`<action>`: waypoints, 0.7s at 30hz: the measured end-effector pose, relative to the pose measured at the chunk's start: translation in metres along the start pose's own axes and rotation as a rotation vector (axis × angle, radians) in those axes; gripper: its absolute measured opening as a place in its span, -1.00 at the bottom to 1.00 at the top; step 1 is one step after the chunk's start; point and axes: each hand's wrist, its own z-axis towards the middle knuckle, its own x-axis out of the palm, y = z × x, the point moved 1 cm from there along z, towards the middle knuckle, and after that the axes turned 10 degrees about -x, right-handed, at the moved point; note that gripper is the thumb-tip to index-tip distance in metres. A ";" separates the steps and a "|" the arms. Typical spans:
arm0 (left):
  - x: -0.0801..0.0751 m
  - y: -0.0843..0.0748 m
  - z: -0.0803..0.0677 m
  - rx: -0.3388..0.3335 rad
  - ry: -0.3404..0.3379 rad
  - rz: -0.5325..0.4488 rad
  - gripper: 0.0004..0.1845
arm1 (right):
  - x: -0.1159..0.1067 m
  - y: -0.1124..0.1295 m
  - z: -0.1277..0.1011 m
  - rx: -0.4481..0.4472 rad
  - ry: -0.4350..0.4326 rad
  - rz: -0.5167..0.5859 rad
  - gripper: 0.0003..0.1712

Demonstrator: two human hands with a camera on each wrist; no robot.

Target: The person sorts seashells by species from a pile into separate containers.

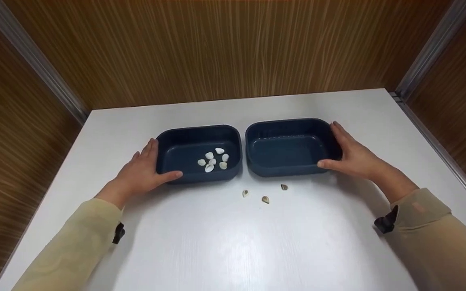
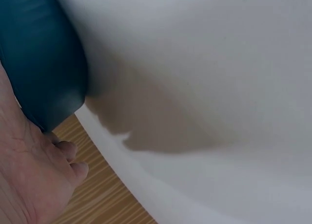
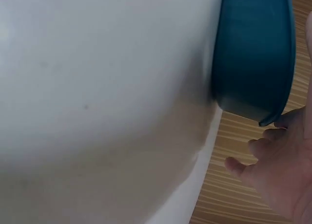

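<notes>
Two dark blue bins stand side by side on a white table (image 1: 225, 242). The left bin (image 1: 176, 137) holds several pale shells (image 1: 212, 161); the right bin (image 1: 289, 161) shows a bare floor. My left hand (image 1: 144, 169) rests against the left bin's outer left side, fingers straight, thumb along its front wall. My right hand (image 1: 350, 155) lies the same way against the right bin's right side. Three loose shells (image 1: 265, 199) lie on the table just in front of the bins. The left wrist view shows the left bin (image 2: 44, 63) beside my left hand (image 2: 34, 175). The right wrist view shows the right bin (image 3: 253, 53) beside my right hand (image 3: 282, 165).
Wood-grain panels (image 1: 225, 48) close in the table at the back and on both sides, with metal strips (image 1: 34, 56) at the corners. The table's left and right edges run close to these walls. Black straps (image 1: 384, 222) sit on both wrists.
</notes>
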 end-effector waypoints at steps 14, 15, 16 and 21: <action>-0.002 -0.004 -0.005 -0.014 -0.026 0.014 0.44 | 0.012 -0.004 -0.001 0.043 0.014 0.079 0.47; -0.004 -0.005 -0.006 -0.012 -0.036 0.019 0.42 | 0.012 -0.004 0.000 0.045 0.015 0.076 0.46; -0.007 -0.007 -0.008 -0.007 -0.050 0.020 0.40 | 0.012 -0.003 0.000 0.048 0.014 0.069 0.46; -0.019 -0.027 -0.015 0.063 -0.144 0.014 0.32 | 0.011 -0.003 0.002 0.082 0.017 0.032 0.44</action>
